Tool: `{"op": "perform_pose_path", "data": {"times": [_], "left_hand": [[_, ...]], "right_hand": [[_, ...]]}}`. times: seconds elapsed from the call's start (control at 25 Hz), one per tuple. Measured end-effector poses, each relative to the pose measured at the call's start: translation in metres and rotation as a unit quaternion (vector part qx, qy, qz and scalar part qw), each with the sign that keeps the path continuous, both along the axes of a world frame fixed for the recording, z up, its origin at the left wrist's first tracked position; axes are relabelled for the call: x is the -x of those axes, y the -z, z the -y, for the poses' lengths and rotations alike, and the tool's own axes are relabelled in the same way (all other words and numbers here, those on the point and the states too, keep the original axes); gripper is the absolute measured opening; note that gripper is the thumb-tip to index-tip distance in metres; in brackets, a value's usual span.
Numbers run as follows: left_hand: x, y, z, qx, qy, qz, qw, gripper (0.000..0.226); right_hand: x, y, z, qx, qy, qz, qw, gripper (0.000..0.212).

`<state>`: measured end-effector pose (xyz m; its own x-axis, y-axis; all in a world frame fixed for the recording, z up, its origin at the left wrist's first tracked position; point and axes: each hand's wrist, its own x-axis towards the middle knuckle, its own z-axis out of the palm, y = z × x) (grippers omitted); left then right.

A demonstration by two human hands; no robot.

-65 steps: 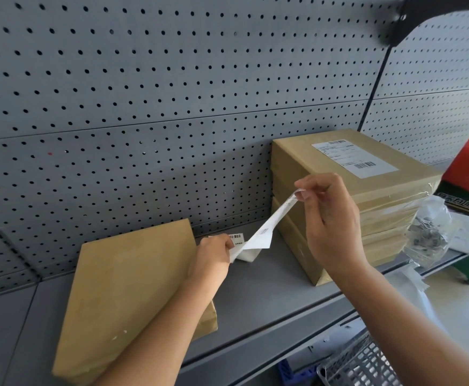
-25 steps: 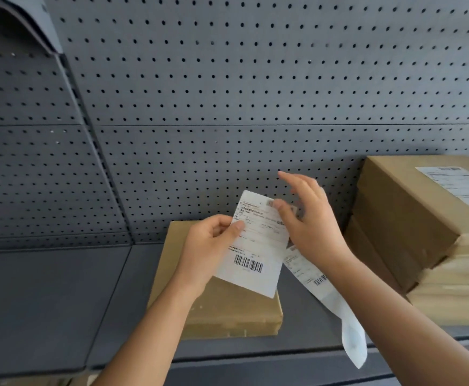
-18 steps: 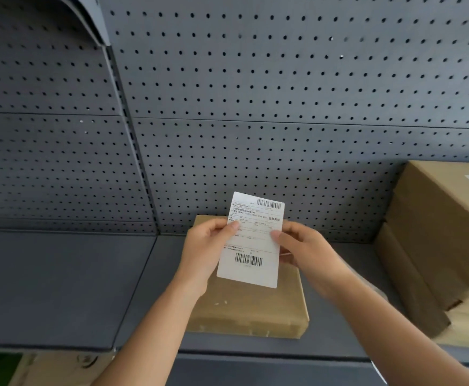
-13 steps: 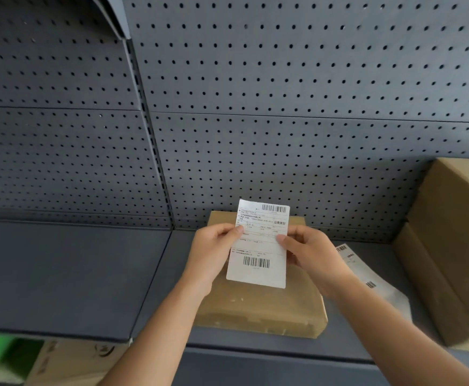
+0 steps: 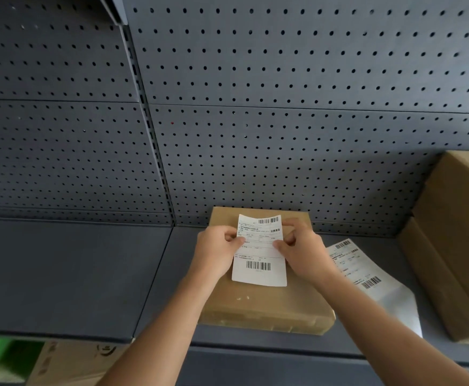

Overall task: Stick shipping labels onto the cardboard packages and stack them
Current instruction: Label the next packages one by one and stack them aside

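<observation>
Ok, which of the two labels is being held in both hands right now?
The upright label over the flat cardboard package, pinched by left hand and right hand; the other lies loose on the shelf, right.

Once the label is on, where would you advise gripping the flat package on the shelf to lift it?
Probably the cardboard package by its two short side edges, one hand from the left and one from the right. It lies flat, wide and thin, its back against the pegboard, with bare shelf on its left.

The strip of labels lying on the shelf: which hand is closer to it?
Right. The right hand pinches the label's right edge, just left of the strip of labels. The left hand is farther, across the label.
</observation>
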<state>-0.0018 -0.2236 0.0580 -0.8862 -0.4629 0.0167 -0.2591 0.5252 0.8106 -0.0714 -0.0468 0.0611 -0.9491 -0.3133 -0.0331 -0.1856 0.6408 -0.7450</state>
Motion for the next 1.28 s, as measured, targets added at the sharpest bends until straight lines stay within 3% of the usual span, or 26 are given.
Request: {"op": "perform_pose_path", "data": {"times": [0.4, 0.64, 0.8, 0.92, 1.12, 1.28], "left_hand": [[0.015, 0.007, -0.001, 0.083, 0.002, 0.072, 0.994, 0.029], [0.011, 0.003, 0.000, 0.138, 0.025, 0.071, 0.988, 0.038], [0.006, 0.009, 0.003, 0.274, 0.100, 0.006, 0.957, 0.053], [0.013, 0.014, 0.004, 0.291, 0.186, 0.012, 0.938, 0.055], [0.020, 0.021, 0.006, 0.325, 0.238, 0.085, 0.911, 0.057], [0.019, 0.021, 0.010, 0.333, 0.224, 0.104, 0.910, 0.059]], "right_hand": [[-0.002, -0.002, 0.010, -0.049, 0.007, -0.011, 0.999, 0.045], [0.000, -0.001, 0.010, -0.131, 0.010, -0.018, 0.991, 0.042], [0.000, 0.007, 0.006, -0.228, -0.021, -0.175, 0.958, 0.044], [0.000, 0.019, 0.015, -0.198, -0.085, -0.250, 0.944, 0.042], [0.003, 0.032, 0.029, -0.237, -0.174, -0.191, 0.936, 0.077], [0.005, 0.033, 0.021, -0.266, -0.148, -0.153, 0.940, 0.062]]}}
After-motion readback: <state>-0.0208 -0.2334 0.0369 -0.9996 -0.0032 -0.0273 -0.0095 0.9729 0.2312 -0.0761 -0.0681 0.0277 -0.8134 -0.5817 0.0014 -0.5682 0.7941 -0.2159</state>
